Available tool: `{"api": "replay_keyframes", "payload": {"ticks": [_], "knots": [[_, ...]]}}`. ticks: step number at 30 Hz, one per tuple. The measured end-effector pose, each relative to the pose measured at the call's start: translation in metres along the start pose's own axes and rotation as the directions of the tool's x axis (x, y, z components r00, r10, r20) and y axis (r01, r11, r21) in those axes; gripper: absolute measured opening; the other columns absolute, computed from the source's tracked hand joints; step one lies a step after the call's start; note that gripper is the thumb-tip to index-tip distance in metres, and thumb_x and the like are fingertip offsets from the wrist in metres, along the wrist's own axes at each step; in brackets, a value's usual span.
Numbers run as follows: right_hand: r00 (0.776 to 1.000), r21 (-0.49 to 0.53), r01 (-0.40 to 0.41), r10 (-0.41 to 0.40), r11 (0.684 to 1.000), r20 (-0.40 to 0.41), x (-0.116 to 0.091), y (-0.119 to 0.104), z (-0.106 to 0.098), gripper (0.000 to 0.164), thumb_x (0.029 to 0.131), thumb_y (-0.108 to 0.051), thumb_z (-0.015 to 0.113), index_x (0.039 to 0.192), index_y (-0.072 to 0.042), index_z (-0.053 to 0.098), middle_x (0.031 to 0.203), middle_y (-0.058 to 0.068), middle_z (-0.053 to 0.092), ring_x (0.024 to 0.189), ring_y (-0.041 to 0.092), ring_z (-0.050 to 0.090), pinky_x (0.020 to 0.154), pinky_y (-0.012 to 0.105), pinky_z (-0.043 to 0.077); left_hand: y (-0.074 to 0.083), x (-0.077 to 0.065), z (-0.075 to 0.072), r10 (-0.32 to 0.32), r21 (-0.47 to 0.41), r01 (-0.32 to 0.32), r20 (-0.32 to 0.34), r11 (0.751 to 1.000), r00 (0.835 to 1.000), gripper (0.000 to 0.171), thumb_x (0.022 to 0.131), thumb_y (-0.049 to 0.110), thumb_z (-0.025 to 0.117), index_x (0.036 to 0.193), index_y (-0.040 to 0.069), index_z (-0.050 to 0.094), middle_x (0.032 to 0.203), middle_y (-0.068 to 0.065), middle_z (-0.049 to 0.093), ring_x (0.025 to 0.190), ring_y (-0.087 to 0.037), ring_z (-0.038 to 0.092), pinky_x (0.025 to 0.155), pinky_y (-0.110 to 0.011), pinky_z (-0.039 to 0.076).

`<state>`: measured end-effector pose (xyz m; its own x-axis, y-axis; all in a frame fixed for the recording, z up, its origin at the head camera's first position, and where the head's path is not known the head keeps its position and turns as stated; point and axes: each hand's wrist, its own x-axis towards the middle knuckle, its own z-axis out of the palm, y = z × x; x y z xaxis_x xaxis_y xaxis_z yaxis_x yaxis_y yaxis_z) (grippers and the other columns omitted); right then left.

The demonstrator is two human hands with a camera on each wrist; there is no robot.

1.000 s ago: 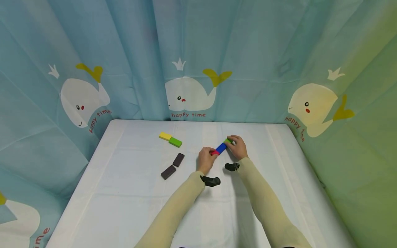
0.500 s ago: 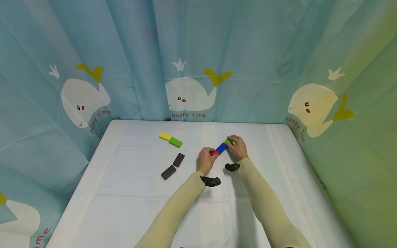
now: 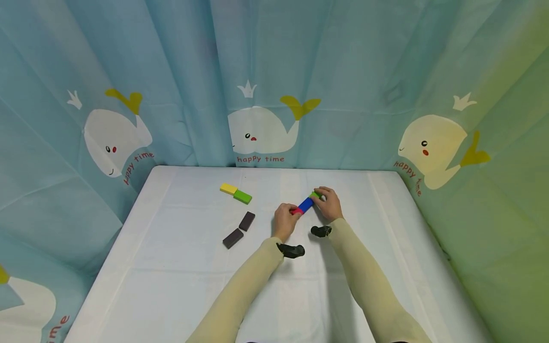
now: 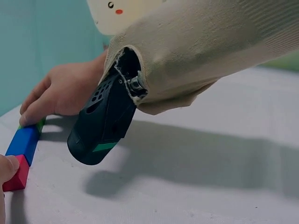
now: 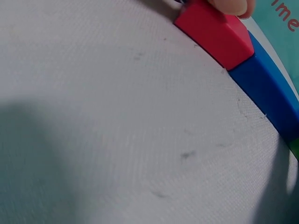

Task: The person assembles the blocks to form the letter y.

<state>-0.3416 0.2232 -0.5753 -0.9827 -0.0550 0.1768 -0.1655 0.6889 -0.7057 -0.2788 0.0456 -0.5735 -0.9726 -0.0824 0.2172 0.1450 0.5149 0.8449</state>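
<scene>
Three small blocks lie end to end in a slanting row on the white table: a red block, a blue block and a green block. My left hand pinches the red block at the near end. At the far end my right hand holds the green block, which its fingers mostly cover. In the right wrist view the red block touches the blue block, and a left fingertip lies on the red one. The left wrist view shows the right fingers on the green end.
Left of the hands lie a yellow block and another green block, touching at their ends. Nearer are two dark blocks, almost corner to corner. A blue whale-print curtain hangs behind the white table.
</scene>
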Motion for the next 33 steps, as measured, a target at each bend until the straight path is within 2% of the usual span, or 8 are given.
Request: {"api": "replay_keyframes", "payload": {"ticks": [4,8,13,18,21,24,28,33], "knots": [[1.0,-0.009,0.009,-0.009,1.0,-0.008,-0.001,-0.001,-0.001,0.044,0.095,-0.023,0.065,0.131,0.002,0.059,0.142,0.023,0.045,0.135,0.041,0.037,0.111,0.052,0.028,0.0,0.001,-0.005,0.001,-0.002,-0.001,0.004,1.0,1.0,0.019,0.082,0.009,0.078,0.099,0.001,0.075,0.09,-0.008,0.065,0.082,-0.018,0.061,0.073,-0.025,0.049],[0.999,0.01,0.008,-0.007,1.0,-0.04,-0.005,-0.006,-0.004,0.045,0.095,-0.024,0.065,0.131,0.003,0.059,0.141,0.024,0.046,0.134,0.042,0.037,0.111,0.053,0.027,-0.001,0.005,-0.021,0.053,-0.033,-0.053,0.022,0.998,0.998,0.021,0.083,0.006,0.075,0.103,-0.001,0.073,0.095,-0.013,0.067,0.086,-0.022,0.062,0.077,-0.029,0.05],[0.995,0.03,-0.024,0.027,0.999,-0.093,-0.018,-0.012,-0.002,0.047,0.096,-0.026,0.064,0.132,0.003,0.058,0.14,0.025,0.048,0.132,0.042,0.04,0.11,0.052,0.028,-0.011,0.016,-0.057,0.103,-0.018,-0.102,0.112,0.995,0.988,0.023,0.088,0.01,0.073,0.109,0.0,0.072,0.104,-0.013,0.066,0.096,-0.025,0.062,0.084,-0.034,0.051],[0.995,0.064,0.01,-0.003,0.998,-0.103,-0.037,-0.02,0.008,0.044,0.093,-0.026,0.068,0.127,0.002,0.063,0.136,0.023,0.053,0.127,0.04,0.045,0.107,0.051,0.033,-0.033,0.036,-0.101,0.09,0.078,-0.104,0.163,0.992,0.983,0.026,0.092,0.014,0.069,0.115,0.001,0.07,0.111,-0.013,0.063,0.103,-0.026,0.059,0.088,-0.038,0.05],[0.995,0.063,0.046,-0.041,0.997,-0.089,-0.045,-0.024,0.014,0.043,0.092,-0.027,0.071,0.124,0.0,0.066,0.133,0.021,0.056,0.123,0.039,0.048,0.104,0.05,0.035,-0.041,0.047,-0.127,0.046,0.137,-0.063,0.123,0.989,0.991,0.027,0.093,0.012,0.068,0.117,-0.001,0.068,0.113,-0.015,0.062,0.104,-0.029,0.057,0.09,-0.04,0.047],[0.994,0.067,0.066,-0.06,0.996,-0.088,-0.049,-0.028,0.02,0.043,0.09,-0.027,0.073,0.123,-0.001,0.067,0.131,0.02,0.058,0.121,0.04,0.049,0.103,0.05,0.036,-0.046,0.055,-0.147,-0.02,0.202,0.012,0.038,0.979,0.999,0.028,0.092,0.01,0.068,0.117,-0.002,0.068,0.115,-0.018,0.061,0.108,-0.034,0.055,0.093,-0.043,0.045],[0.993,0.066,0.079,-0.073,0.995,-0.096,-0.051,-0.03,0.025,0.044,0.088,-0.029,0.075,0.121,-0.001,0.068,0.129,0.02,0.058,0.12,0.041,0.049,0.103,0.052,0.035,-0.053,0.061,-0.162,-0.116,0.269,0.128,-0.06,0.954,0.991,0.031,0.091,0.01,0.068,0.118,-0.003,0.067,0.117,-0.022,0.059,0.11,-0.039,0.053,0.093,-0.044,0.043],[0.991,0.028,0.086,-0.083,0.996,-0.106,-0.051,-0.031,0.029,0.044,0.086,-0.027,0.076,0.12,0.001,0.068,0.128,0.02,0.058,0.118,0.04,0.049,0.101,0.051,0.036,-0.059,0.061,-0.171,-0.192,0.262,0.212,-0.101,0.942,0.976,0.034,0.09,0.011,0.069,0.12,-0.006,0.065,0.117,-0.024,0.057,0.109,-0.041,0.052,0.093,-0.045,0.043]]}}
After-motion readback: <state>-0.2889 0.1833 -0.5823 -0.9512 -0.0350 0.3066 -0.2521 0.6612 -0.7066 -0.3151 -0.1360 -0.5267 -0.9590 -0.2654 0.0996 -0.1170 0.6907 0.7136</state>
